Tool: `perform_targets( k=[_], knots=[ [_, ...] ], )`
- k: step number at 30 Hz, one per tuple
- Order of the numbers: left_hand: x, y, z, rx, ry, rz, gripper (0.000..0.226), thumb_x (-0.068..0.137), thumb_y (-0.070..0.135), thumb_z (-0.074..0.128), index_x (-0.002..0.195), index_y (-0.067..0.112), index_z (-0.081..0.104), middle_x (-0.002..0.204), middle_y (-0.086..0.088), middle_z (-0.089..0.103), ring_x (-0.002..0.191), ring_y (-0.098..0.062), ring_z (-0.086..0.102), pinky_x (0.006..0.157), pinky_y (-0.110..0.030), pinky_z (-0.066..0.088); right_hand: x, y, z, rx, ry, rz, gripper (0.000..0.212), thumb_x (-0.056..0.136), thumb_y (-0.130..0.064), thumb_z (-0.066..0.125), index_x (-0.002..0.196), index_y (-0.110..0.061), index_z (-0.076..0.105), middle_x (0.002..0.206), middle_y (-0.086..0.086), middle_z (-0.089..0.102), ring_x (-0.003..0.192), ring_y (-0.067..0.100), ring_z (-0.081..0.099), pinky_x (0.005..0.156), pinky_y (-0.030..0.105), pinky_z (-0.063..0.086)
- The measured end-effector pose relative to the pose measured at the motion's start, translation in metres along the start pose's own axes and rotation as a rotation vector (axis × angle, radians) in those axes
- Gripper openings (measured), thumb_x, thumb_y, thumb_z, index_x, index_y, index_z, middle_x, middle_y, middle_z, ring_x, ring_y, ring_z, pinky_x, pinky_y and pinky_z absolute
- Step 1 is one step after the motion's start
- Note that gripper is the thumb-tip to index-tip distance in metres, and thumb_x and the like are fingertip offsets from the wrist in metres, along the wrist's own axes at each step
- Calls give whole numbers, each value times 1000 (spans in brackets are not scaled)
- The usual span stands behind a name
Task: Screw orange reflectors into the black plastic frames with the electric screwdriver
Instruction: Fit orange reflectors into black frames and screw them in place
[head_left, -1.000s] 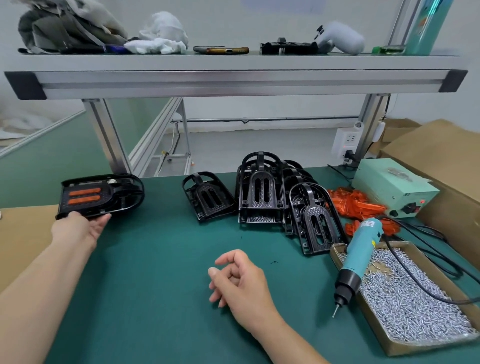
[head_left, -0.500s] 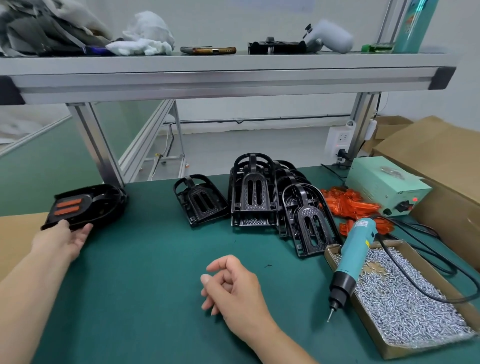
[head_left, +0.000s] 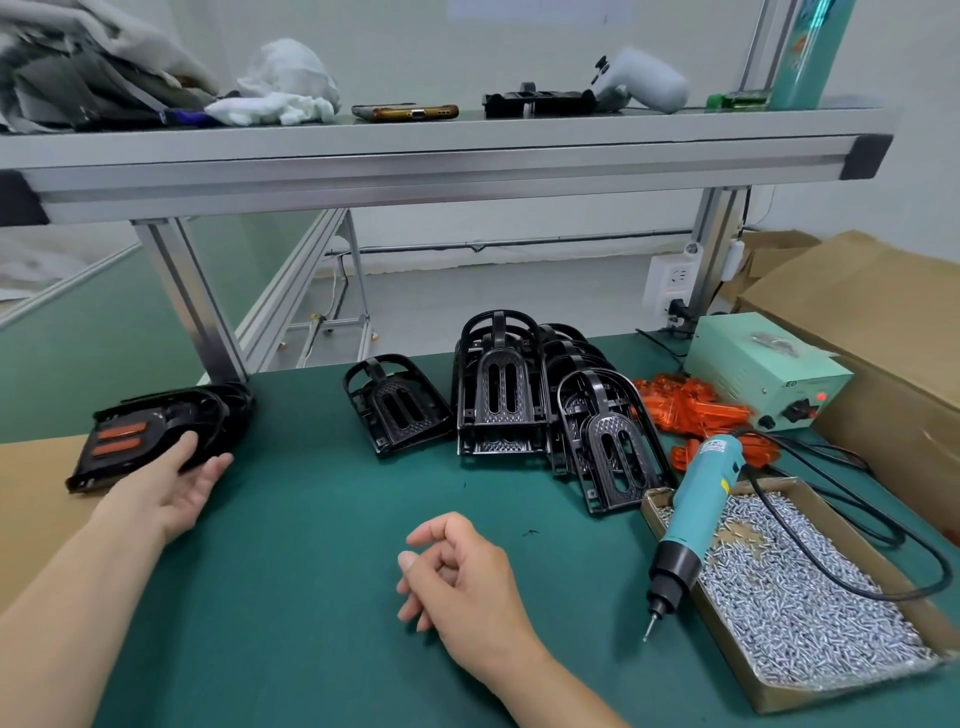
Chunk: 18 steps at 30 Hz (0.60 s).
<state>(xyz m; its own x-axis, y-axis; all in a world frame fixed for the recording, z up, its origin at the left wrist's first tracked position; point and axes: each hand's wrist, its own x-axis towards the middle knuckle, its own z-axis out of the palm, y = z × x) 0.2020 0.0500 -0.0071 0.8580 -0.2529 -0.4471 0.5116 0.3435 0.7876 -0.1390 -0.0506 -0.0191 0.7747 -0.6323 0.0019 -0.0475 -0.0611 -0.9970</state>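
A black frame with two orange reflectors fitted (head_left: 135, 436) lies at the left edge of the green table. My left hand (head_left: 174, 480) rests against its near side, fingers spread, gripping nothing. My right hand (head_left: 457, 577) lies on the mat at centre, fingers loosely curled and empty. Several bare black frames (head_left: 524, 400) are piled at the back centre, one single frame (head_left: 395, 405) lying apart to their left. A heap of loose orange reflectors (head_left: 691, 405) lies right of the pile. The teal electric screwdriver (head_left: 691, 519) leans on the screw box, tip down.
A cardboard tray of silver screws (head_left: 810, 597) sits at the right front. A green power supply (head_left: 763, 374) and large cardboard boxes (head_left: 872, 312) stand behind it, with a black cable looping between. An aluminium shelf (head_left: 441, 156) spans overhead on posts.
My left hand set the finished frame down at the left edge and opened; it now rests beside the frame. My right hand has hardly moved.
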Motion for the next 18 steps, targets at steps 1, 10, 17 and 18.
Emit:
perform_targets(
  k=[1,10,17,18],
  knots=[
    [0,0,1,-15,-4,-21,19,105,20,49,90,9,51,134,-13,53,94,-15,73,64,-11,56,0,0,0,1,2,2,9,94,-20,61,103,-19,57,83,14,69,60,13,67,55,26,51],
    [14,5,-2,69,46,-33,45,111,24,30,149,1,33,150,-17,46,136,-27,49,59,-18,56,1,0,0,14,2,3,8,94,-19,61,102,-17,58,78,9,69,59,13,66,54,27,51],
    [17,7,-10,7,37,-53,62,109,40,22,149,-7,30,150,-19,46,133,-26,52,81,-21,55,-1,0,0,21,-2,-2,6,95,-17,61,100,-16,58,75,3,67,58,14,66,53,27,51],
    [17,7,-11,-8,36,-52,64,109,42,22,149,-7,30,150,-19,45,133,-27,52,91,-22,54,-1,0,0,22,-1,-1,6,95,-18,61,100,-16,59,75,4,67,58,14,66,53,27,51]
  ],
)
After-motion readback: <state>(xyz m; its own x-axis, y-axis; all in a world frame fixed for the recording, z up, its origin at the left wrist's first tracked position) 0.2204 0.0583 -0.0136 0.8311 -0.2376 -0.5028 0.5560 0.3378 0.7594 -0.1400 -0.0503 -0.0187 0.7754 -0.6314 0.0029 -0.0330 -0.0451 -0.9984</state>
